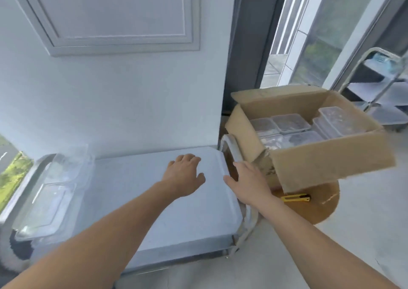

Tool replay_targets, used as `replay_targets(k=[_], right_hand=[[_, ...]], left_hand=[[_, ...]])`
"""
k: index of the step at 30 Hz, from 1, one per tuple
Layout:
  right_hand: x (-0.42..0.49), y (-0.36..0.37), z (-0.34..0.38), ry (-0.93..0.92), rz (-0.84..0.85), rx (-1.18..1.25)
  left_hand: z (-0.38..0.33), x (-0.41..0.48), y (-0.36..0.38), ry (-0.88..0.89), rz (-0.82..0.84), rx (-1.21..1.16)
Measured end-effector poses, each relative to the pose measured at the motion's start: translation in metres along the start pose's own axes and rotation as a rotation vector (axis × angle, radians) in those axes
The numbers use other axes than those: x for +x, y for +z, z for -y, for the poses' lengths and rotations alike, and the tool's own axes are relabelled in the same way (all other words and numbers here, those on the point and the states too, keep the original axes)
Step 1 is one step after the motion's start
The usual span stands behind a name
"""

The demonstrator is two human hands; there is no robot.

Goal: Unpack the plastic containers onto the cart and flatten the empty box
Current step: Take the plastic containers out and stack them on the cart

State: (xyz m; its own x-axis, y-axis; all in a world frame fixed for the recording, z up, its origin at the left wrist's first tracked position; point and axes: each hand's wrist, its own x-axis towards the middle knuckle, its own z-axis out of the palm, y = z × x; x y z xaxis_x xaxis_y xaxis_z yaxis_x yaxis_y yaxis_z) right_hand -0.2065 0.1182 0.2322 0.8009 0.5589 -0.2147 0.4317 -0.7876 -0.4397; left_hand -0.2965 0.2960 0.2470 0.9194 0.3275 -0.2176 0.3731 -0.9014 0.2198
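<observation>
An open cardboard box (326,156) stands on a round wooden stool at the right, its flaps spread, with several clear plastic containers (291,123) stacked inside. A steel cart (154,200) fills the lower left; clear plastic containers (50,191) lie on its left end. My left hand (184,174) hovers over the cart's right part, fingers relaxed, holding nothing. My right hand (248,181) reaches past the cart's right edge toward the box's near corner, fingers straight, empty.
A yellow utility knife (295,198) lies on the wooden stool (318,209) in front of the box. A second steel cart (379,94) stands at the far right by glass doors. A white panelled wall runs behind the cart.
</observation>
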Motion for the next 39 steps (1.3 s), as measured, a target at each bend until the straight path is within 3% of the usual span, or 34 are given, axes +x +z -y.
replay_targets(k=[9,24,31,39], right_hand=[[-0.021,-0.063,-0.096,0.035,-0.1,0.012],[0.036,-0.12,-0.112,-0.02,-0.166,0.047],[0.099,-0.137,-0.114,-0.067,-0.083,0.036],[0.199,-0.132,-0.168,-0.143,0.154,-0.059]], left_hand=[[-0.134,0.043,-0.003,0.212,-0.007,-0.008],[-0.139,0.133,-0.026,0.33,-0.094,-0.277],[-0.132,0.165,-0.028,0.257,-0.126,-0.34],[-0.168,0.212,-0.013,0.125,-0.132,-0.373]])
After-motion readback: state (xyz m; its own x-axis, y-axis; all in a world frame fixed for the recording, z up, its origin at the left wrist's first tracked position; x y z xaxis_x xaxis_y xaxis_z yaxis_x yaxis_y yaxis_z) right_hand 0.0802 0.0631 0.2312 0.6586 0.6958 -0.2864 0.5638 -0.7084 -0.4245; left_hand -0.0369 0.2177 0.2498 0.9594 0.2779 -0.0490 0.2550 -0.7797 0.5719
